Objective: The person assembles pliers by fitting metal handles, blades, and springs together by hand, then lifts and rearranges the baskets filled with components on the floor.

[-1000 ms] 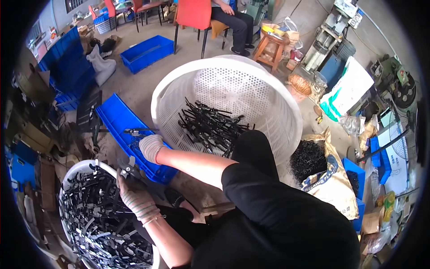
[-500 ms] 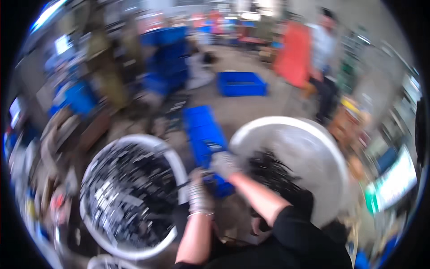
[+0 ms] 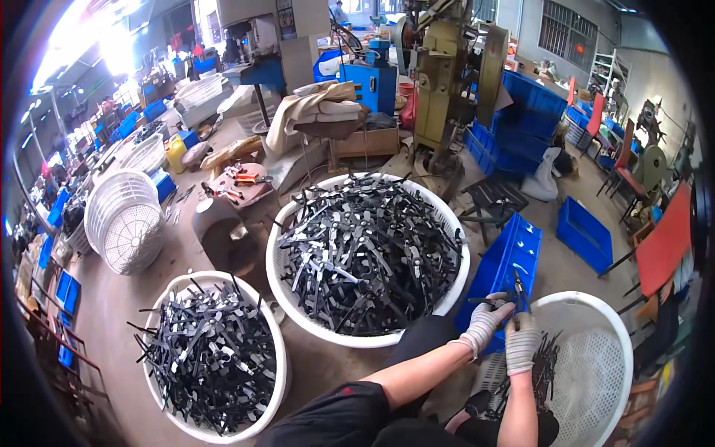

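Note:
Both my hands wear whitish striped gloves and work close together over a long blue bin (image 3: 488,276). My left hand (image 3: 488,322) has its fingers closed round a thin black part (image 3: 477,300) that sticks out to the left. Beside it my right hand (image 3: 523,344) is closed on a slim pliers-like tool (image 3: 519,283) with a metallic tip pointing away from me. The gloves hide most of its handles. Several small shiny pieces lie in the bin. Just right of my hands stands a perforated white tub (image 3: 596,365) with a heap of dark strips (image 3: 547,369) at its left side.
A large white basket (image 3: 277,309) heaped with black parts stands left of my hands, and a smaller full one (image 3: 281,369) nearer. Tools with orange handles lie on a stool (image 3: 242,195). An empty-looking blue crate (image 3: 585,232) and a red chair (image 3: 663,238) are at the right.
My view has swung left and sharpened, so the tubs and my hands now appear farther right. Both hands stay close together over the blue bin.

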`<action>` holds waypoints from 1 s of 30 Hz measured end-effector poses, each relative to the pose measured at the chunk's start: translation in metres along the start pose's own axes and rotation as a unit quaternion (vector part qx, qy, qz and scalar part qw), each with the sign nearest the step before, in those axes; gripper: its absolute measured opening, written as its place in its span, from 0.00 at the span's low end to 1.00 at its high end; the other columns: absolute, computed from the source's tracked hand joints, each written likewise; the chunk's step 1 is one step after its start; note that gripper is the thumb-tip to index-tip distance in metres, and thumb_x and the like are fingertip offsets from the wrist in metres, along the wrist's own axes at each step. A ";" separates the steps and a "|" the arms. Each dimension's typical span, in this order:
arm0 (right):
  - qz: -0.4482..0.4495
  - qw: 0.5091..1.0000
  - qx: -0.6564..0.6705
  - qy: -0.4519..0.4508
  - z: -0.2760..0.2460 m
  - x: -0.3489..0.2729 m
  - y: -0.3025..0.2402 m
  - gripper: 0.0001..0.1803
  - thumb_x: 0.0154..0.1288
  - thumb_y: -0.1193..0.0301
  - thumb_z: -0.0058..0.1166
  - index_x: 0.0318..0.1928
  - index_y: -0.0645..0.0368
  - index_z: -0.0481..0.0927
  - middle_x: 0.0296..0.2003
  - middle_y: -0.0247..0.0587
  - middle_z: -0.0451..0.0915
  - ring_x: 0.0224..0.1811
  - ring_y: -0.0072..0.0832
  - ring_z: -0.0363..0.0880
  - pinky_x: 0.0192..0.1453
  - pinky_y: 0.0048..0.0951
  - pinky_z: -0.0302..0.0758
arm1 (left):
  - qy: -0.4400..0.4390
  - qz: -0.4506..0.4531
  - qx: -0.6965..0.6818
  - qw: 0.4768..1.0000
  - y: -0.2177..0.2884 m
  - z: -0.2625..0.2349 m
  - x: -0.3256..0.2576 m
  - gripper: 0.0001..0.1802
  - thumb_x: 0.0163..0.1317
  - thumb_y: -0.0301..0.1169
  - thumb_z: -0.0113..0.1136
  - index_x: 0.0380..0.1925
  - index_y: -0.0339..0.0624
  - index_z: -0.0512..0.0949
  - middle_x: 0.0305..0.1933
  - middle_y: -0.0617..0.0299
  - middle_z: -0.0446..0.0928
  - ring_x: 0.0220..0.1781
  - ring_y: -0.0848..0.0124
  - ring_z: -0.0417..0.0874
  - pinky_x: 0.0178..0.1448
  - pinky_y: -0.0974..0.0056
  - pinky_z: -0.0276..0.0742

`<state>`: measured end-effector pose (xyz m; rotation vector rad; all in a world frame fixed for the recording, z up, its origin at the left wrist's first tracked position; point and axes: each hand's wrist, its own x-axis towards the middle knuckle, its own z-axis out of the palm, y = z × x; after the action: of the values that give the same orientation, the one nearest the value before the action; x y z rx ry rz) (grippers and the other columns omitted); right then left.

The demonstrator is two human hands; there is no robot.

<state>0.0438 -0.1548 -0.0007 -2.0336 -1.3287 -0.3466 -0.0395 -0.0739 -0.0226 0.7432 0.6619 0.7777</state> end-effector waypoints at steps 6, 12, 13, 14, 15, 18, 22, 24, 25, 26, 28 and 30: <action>0.099 0.994 -0.045 -0.004 -0.028 -0.021 -0.017 0.09 0.58 0.68 0.56 0.28 0.61 0.78 0.26 0.51 0.78 0.28 0.47 0.77 0.34 0.44 0.72 | -0.043 -0.031 0.003 0.999 -0.002 0.016 -0.027 0.15 0.60 0.37 0.63 0.42 0.41 0.78 0.31 0.69 0.75 0.33 0.78 0.72 0.39 0.71 0.71; 0.080 0.995 0.038 -0.037 -0.039 -0.042 -0.002 0.07 0.59 0.71 0.57 0.31 0.63 0.79 0.27 0.49 0.78 0.29 0.41 0.78 0.36 0.39 0.72 | -0.051 0.010 0.009 0.999 -0.011 0.012 -0.054 0.19 0.55 0.30 0.64 0.46 0.38 0.73 0.32 0.67 0.75 0.32 0.77 0.73 0.38 0.71 0.72; 0.076 0.995 0.040 -0.042 -0.037 -0.045 0.001 0.07 0.59 0.71 0.57 0.31 0.63 0.79 0.27 0.49 0.78 0.29 0.41 0.78 0.36 0.39 0.72 | -0.033 0.013 0.011 0.999 -0.016 0.008 -0.051 0.18 0.55 0.29 0.63 0.45 0.39 0.73 0.32 0.67 0.75 0.32 0.77 0.74 0.36 0.71 0.73; 0.095 0.990 0.099 -0.031 -0.033 -0.049 0.013 0.07 0.59 0.71 0.57 0.31 0.64 0.79 0.27 0.49 0.79 0.29 0.38 0.77 0.36 0.38 0.72 | -0.029 0.013 0.009 0.999 -0.017 0.009 -0.054 0.18 0.55 0.29 0.63 0.45 0.39 0.73 0.32 0.67 0.75 0.32 0.77 0.74 0.36 0.71 0.73; 0.112 0.980 0.161 -0.022 -0.031 -0.052 0.022 0.07 0.59 0.72 0.58 0.31 0.65 0.79 0.27 0.48 0.79 0.29 0.36 0.77 0.37 0.36 0.72 | -0.034 0.016 0.020 0.999 -0.013 0.010 -0.059 0.17 0.55 0.29 0.62 0.45 0.39 0.73 0.32 0.67 0.75 0.31 0.77 0.74 0.33 0.71 0.72; 0.176 0.979 0.107 -0.005 -0.037 -0.057 0.043 0.11 0.56 0.71 0.61 0.37 0.65 0.77 0.33 0.48 0.79 0.31 0.36 0.76 0.40 0.36 0.73 | -0.060 0.025 0.046 0.997 -0.011 0.016 -0.070 0.14 0.55 0.28 0.61 0.42 0.39 0.75 0.28 0.66 0.74 0.26 0.77 0.73 0.27 0.70 0.69; 0.047 0.995 0.071 0.049 -0.026 -0.054 0.072 0.22 0.57 0.75 0.60 0.51 0.67 0.72 0.41 0.53 0.77 0.43 0.38 0.77 0.51 0.35 0.74 | -0.042 0.049 0.102 0.993 -0.019 0.018 -0.064 0.13 0.54 0.27 0.61 0.41 0.37 0.76 0.29 0.67 0.75 0.28 0.77 0.74 0.33 0.69 0.73; 0.087 0.972 0.217 -0.034 -0.025 -0.055 0.079 0.21 0.59 0.76 0.58 0.53 0.67 0.71 0.42 0.52 0.78 0.43 0.36 0.77 0.51 0.33 0.74 | -0.032 0.065 0.093 0.993 -0.019 0.016 -0.065 0.13 0.52 0.24 0.61 0.39 0.40 0.77 0.29 0.65 0.76 0.29 0.74 0.75 0.35 0.67 0.74; 0.133 0.920 0.351 -0.111 -0.026 -0.054 0.081 0.21 0.61 0.76 0.56 0.55 0.67 0.71 0.44 0.51 0.78 0.44 0.34 0.77 0.51 0.31 0.74 | -0.038 0.055 0.086 0.994 -0.025 0.016 -0.061 0.14 0.51 0.24 0.62 0.40 0.40 0.77 0.29 0.64 0.76 0.29 0.74 0.76 0.34 0.66 0.74; 0.131 0.920 0.351 -0.116 -0.036 -0.054 0.070 0.21 0.61 0.76 0.56 0.55 0.67 0.71 0.44 0.51 0.78 0.44 0.34 0.77 0.51 0.31 0.74 | -0.041 0.063 0.089 0.993 -0.039 0.016 -0.052 0.13 0.51 0.24 0.62 0.39 0.40 0.76 0.28 0.65 0.76 0.28 0.74 0.76 0.33 0.66 0.75; 0.152 0.930 0.272 -0.193 -0.063 -0.062 0.041 0.17 0.64 0.78 0.50 0.54 0.68 0.72 0.44 0.47 0.80 0.44 0.29 0.77 0.50 0.29 0.74 | -0.050 0.008 0.100 0.994 -0.009 0.019 -0.080 0.11 0.53 0.26 0.61 0.38 0.42 0.76 0.26 0.65 0.76 0.26 0.74 0.76 0.30 0.65 0.74; 0.014 0.959 0.139 -0.247 -0.088 -0.063 0.008 0.15 0.64 0.78 0.48 0.50 0.69 0.76 0.40 0.41 0.79 0.41 0.26 0.76 0.50 0.28 0.73 | -0.041 -0.023 0.087 0.995 -0.019 0.015 -0.076 0.11 0.55 0.29 0.60 0.39 0.40 0.76 0.27 0.67 0.75 0.29 0.76 0.73 0.35 0.67 0.73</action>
<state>0.0344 -0.2593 0.0261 -1.9609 -1.5327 0.3735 -0.0627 -0.1489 -0.0101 0.9116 0.6764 0.6497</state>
